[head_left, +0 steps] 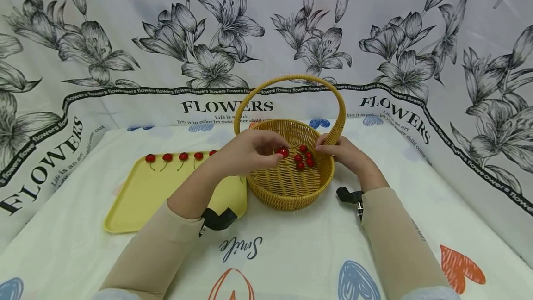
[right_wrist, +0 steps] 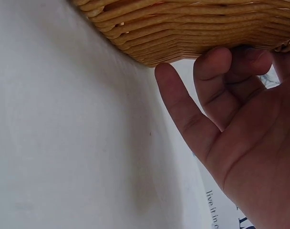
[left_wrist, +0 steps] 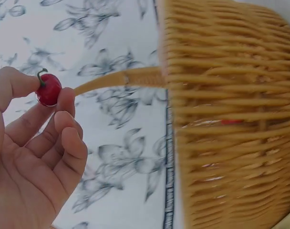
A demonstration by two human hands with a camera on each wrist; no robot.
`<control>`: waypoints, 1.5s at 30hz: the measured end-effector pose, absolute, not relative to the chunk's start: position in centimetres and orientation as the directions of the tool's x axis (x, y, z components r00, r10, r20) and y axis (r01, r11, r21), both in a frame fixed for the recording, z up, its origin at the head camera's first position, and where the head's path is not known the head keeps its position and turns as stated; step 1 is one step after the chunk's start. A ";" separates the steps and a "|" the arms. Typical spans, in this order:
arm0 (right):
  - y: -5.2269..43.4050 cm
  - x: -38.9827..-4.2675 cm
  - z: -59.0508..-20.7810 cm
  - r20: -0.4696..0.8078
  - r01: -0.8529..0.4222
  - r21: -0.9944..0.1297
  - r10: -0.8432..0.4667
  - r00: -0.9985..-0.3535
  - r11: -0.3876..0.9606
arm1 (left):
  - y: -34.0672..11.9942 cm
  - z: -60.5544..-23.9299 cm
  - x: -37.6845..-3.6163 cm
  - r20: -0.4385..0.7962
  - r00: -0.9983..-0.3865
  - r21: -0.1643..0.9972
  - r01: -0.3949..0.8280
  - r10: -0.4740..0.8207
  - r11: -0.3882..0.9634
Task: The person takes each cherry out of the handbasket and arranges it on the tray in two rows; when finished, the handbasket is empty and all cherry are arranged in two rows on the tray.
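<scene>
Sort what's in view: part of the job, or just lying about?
Job:
left hand pinching a cherry
right hand on the basket
cherries inside
yellow tray
row of cherries on it

Just around:
printed tablecloth
floral backdrop
black wrist devices

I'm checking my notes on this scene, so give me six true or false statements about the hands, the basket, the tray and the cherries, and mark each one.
1. The left hand pinches a red cherry. True.
2. The right hand holds a cherry as well. False: it holds the side of the basket.
3. The yellow tray lies to the right of the basket. False: it lies to the left.
4. Several loose cherries lie inside the basket. True.
5. The row of cherries on the tray lies along its near edge. False: it lies along the far edge.
6. The handle arches above the basket. True.
</scene>
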State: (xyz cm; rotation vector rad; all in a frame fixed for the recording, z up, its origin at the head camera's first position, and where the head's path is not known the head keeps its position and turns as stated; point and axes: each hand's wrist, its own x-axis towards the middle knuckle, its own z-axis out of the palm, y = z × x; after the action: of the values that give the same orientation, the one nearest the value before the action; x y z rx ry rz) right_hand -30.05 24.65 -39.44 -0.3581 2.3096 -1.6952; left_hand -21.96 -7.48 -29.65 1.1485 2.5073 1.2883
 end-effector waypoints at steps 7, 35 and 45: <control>24.6 -30.2 -39.6 -0.059 -0.046 -0.954 -0.339 -0.939 0.295 | -10.4 -27.6 -21.4 0.323 -0.746 0.711 0.598 0.583 0.371; 24.6 -30.0 -39.8 -0.066 -0.035 -0.955 -0.326 -0.943 0.295 | -21.4 -29.9 -27.4 0.044 -0.950 0.792 0.221 0.308 0.569; 24.6 -30.0 -39.7 -0.056 -0.045 -0.956 -0.333 -0.941 0.289 | -20.9 -34.1 -29.8 -0.251 -0.862 0.722 0.137 0.441 0.678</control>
State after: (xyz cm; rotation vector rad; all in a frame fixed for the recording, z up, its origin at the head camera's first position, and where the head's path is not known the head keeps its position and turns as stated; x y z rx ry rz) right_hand -30.00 24.56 -39.65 -0.3481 2.3140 -1.7032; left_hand -29.75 -20.88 -34.12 0.4503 2.4850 1.0228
